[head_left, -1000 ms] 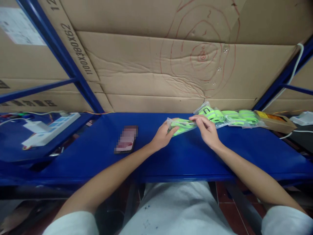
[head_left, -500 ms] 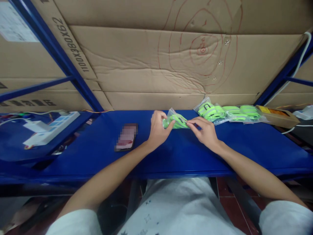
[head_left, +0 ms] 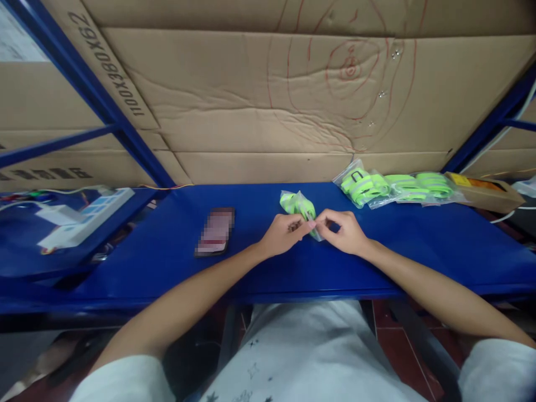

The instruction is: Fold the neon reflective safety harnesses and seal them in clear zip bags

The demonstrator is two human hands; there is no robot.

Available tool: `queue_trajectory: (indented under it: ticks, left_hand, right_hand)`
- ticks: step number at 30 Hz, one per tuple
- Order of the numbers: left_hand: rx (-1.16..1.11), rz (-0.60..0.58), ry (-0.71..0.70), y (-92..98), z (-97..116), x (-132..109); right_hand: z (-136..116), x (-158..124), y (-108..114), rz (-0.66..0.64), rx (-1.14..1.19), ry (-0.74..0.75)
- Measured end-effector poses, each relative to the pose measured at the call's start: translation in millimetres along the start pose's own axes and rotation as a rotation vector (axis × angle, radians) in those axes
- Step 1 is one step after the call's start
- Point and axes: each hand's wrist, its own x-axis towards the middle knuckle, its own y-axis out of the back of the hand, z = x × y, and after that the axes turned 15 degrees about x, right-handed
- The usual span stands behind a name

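Note:
A clear plastic bag with a bright green reflective strap (head_left: 302,204) inside is between my two hands, over the blue table. My left hand (head_left: 285,233) pinches the bag's near end between thumb and curled fingers. Thumb and forefinger of my right hand (head_left: 344,230) are closed at the same end of the bag, so the fingertips of both hands almost meet. The bag's far end points away from me and to the left. What exactly the fingertips grip is partly hidden.
Several bagged green straps (head_left: 402,187) lie along the back right, beside an open cardboard box (head_left: 481,192). A phone (head_left: 215,231) rests left of my hands on the blue table (head_left: 167,273). A white power strip (head_left: 87,218) is at the far left; a cardboard panel (head_left: 234,89) stands behind.
Both hands have come closer together and slightly nearer to me. The bag has turned, from lying sideways between them to pointing away, and both hands now pinch its near end.

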Motion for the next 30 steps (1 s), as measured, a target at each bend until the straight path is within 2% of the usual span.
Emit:
queue_trajectory:
  ticks: [7, 11, 16, 22, 25, 30]
  left_hand:
    - [0.095, -0.007, -0.024, 3.0, 3, 0]
    - [0.109, -0.006, 0.006, -1.8, 7, -7]
    - [-0.094, -0.042, 0.144, -13.1, 14, -18]
    - [-0.211, -0.122, 0.208, -6.8, 16, -16]
    - [-0.101, -0.146, 0.131, -1.0, 14, -13]
    - [0.162, -0.115, -0.146, 7.8, 10, -8]
  right_hand:
    - [7, -6, -10, -0.062, 0.017, -0.057]
    - [9, -10, -13, -0.036, 0.033, -0.052]
    - [5, -16, -17, 0.046, 0.054, -0.017]
    - [5, -10, -14, 0.014, 0.121, -0.114]
    - [7, -9, -14, 0.025, 0.157, -0.174]
    - [5, -11, -14, 0.033, 0.186, -0.198]
